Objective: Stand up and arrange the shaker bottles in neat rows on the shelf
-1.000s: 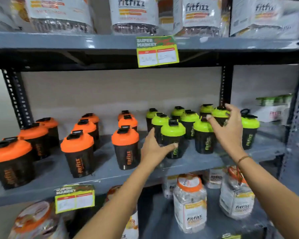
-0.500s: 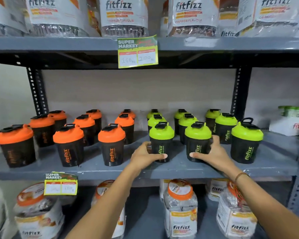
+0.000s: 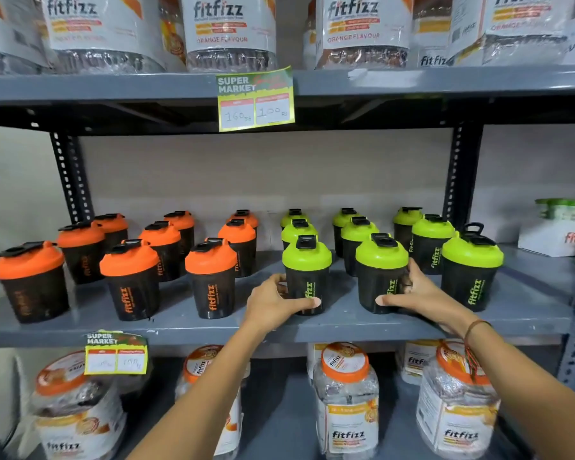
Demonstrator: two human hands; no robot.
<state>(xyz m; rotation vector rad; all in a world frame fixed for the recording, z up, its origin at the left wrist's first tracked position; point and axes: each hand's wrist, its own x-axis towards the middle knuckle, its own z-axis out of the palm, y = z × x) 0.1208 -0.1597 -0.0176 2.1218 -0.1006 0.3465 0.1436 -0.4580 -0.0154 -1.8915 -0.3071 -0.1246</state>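
Reaching onto the middle shelf [image 3: 346, 322], the left hand [image 3: 273, 302] wraps around the lower part of a green-lidded shaker bottle [image 3: 307, 277] at the front, its thumb lying across the dark cup just under the lettering and its fingers curled behind – a grip on that bottle. The right hand [image 3: 415, 295] does the same with the next green-lidded bottle [image 3: 380, 273] to the right, thumb across the front near the base, fingers around the far side. Both bottles stand upright on the shelf, near its front edge and a little apart from each other. A third front green bottle [image 3: 470, 273] stands just right of the right hand, untouched. Behind these three, more green-lidded bottles [image 3: 359, 237] stand upright in rows running toward the back wall. On the left half of the same shelf the orange-lidded bottles [image 3: 211, 277] stand upright too, in three looser rows – the leftmost row sits farther out than the rest. A yellow price tag [image 3: 255, 101] hangs from the shelf above, where large labelled jars [image 3: 229, 31] stand, and orange-capped jars [image 3: 346, 400] fill the shelf below. A thread band circles the right wrist [image 3: 475, 330].
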